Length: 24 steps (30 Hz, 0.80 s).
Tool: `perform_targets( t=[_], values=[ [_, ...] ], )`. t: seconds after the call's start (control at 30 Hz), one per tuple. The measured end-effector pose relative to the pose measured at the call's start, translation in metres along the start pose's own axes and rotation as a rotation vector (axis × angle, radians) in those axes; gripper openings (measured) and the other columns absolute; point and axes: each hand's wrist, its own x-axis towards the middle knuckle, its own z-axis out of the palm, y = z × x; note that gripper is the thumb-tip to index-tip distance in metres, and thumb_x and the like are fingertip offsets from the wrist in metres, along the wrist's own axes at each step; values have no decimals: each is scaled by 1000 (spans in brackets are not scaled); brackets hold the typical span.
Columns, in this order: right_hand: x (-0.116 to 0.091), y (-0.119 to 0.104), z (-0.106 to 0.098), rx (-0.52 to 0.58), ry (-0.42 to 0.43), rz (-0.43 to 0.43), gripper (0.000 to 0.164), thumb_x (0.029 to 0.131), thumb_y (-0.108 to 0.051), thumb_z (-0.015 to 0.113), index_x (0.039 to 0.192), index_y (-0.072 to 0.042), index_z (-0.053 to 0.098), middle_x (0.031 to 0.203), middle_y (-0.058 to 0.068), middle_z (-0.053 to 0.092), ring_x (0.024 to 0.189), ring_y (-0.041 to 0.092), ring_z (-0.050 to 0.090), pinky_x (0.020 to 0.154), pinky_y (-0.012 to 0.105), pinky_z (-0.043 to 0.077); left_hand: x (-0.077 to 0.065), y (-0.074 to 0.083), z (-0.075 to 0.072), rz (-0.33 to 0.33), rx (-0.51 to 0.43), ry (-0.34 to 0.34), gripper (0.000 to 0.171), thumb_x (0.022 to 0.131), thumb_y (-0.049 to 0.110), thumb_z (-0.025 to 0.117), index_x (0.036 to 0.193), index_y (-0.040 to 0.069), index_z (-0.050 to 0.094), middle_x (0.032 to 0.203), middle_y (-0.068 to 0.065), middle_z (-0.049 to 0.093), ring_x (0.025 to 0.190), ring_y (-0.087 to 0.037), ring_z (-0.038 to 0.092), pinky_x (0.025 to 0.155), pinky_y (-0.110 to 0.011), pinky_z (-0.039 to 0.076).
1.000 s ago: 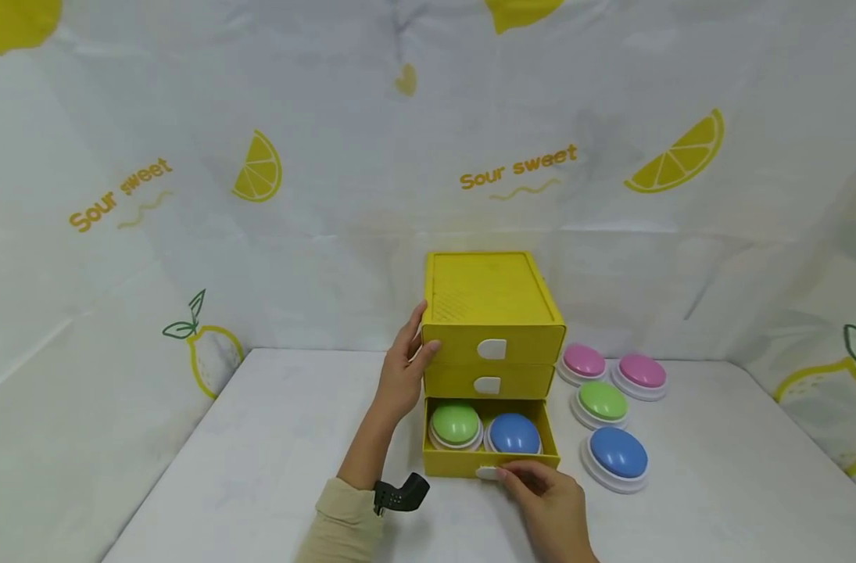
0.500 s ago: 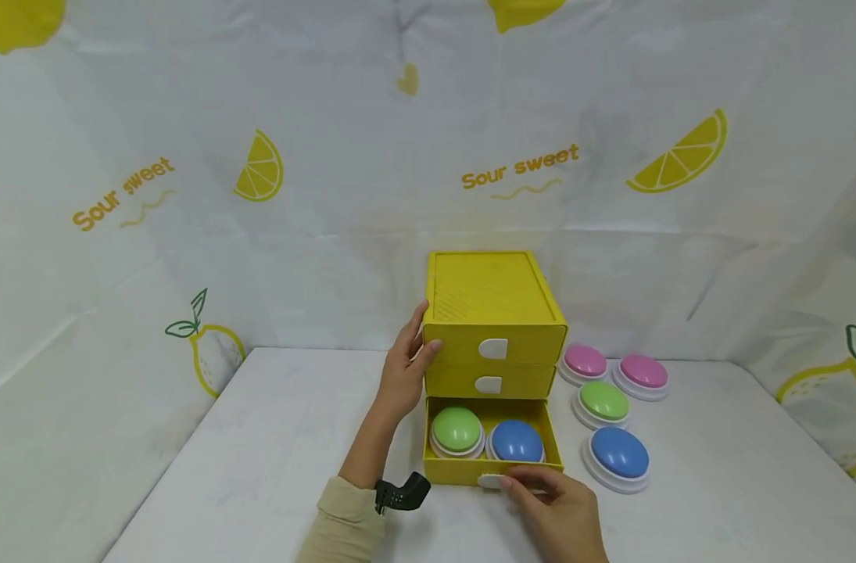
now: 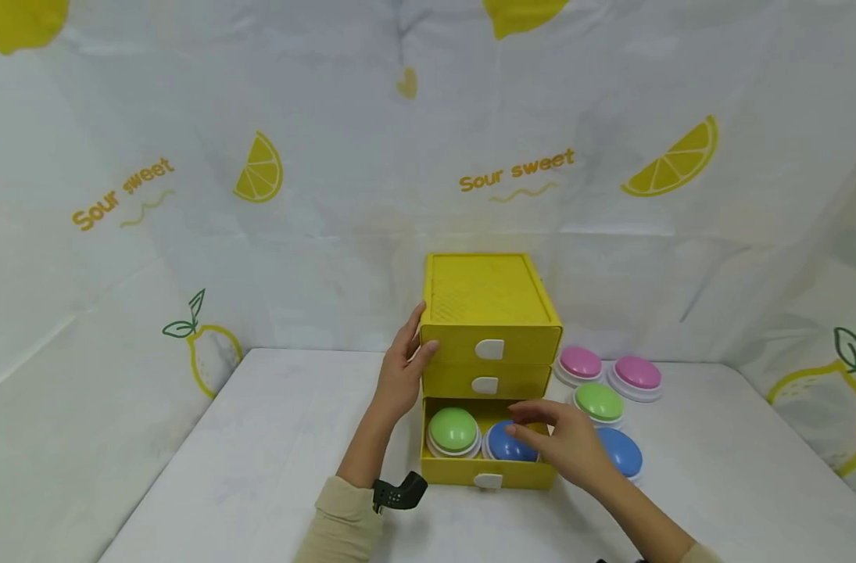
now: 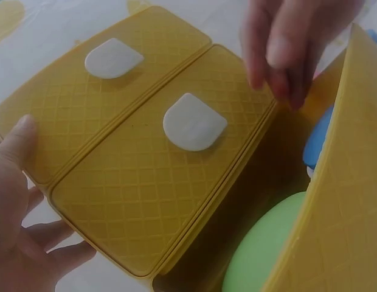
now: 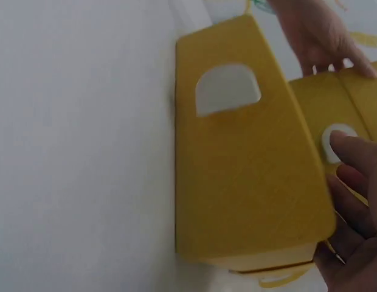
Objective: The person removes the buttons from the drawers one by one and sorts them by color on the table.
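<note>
A yellow drawer cabinet (image 3: pixel 494 288) stands with its bottom drawer (image 3: pixel 463 472) pulled out. Inside that drawer sit a green dome push button (image 3: pixel 453 429) on the left and a blue dome push button (image 3: pixel 506 444) on the right, each on a white base. My left hand (image 3: pixel 399 379) grips the cabinet's left front edge, thumb on the top drawer's front and fingers along the side. Over the drawer's right part is my right hand (image 3: pixel 564 439), fingers loosely bent and holding nothing. It overlaps the blue button in the head view. The drawer's white tab (image 5: pixel 228 90) is free of any hand.
Right of the cabinet stand two pink buttons (image 3: pixel 580 362), another green button (image 3: pixel 599 400) and another blue button (image 3: pixel 621 451) partly behind my right wrist. The white table (image 3: pixel 273 453) meets a lemon-printed cloth (image 3: pixel 343 297) behind.
The bottom drawer has slid a little further out towards me. My right hand has let go of its tab and risen over the drawer's right side. The left hand has stayed put.
</note>
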Motion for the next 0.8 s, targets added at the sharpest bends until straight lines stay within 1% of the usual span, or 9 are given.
perform_targets(
  t=[0.17,0.27,0.33,0.47,0.67,0.73,0.8],
  values=[
    [12,15,4,-125,-29,-106,28,88,-30,80,110,-14,77,106,-3,78,102,21,71,91,41,59,-1,-1,-2,-2,-7,-8,62,106,27,53,160,41,24,167,5,26,151,-24,37,115,-47,44],
    [15,17,4,-172,-75,-161,29,90,-30,78,114,-15,76,112,-2,77,109,23,70,97,48,57,0,-2,-2,6,-11,-9,62,106,24,53,160,39,25,167,3,27,151,-25,37,115,-48,44],
    [18,16,4,-194,-112,-182,31,91,-32,76,117,-15,75,116,-1,76,113,24,69,100,51,55,1,-2,-2,8,-6,-5,62,106,25,54,160,39,26,167,4,27,151,-25,37,115,-48,44],
    [21,13,4,-231,-169,-177,32,93,-33,74,119,-15,74,119,0,74,113,23,68,100,50,55,1,-1,-1,2,5,-2,62,106,27,54,159,41,25,167,4,28,151,-25,37,115,-48,44],
    [23,6,5,-375,-243,-184,40,93,-38,73,121,-10,73,116,4,74,109,25,67,98,51,55,1,1,-1,-7,10,1,62,106,29,53,159,43,24,167,5,27,151,-24,37,116,-47,43],
    [23,6,5,-395,-255,-196,41,93,-40,72,119,-9,73,114,3,75,107,24,67,98,51,55,1,2,-1,-7,8,-1,62,106,29,53,159,43,24,167,5,27,151,-23,37,116,-46,43],
    [23,7,5,-381,-248,-206,38,93,-39,72,117,-10,74,111,1,75,104,21,67,96,49,56,1,1,0,-7,1,-4,62,106,29,53,159,43,24,167,5,27,151,-23,37,116,-46,43]
  ],
)
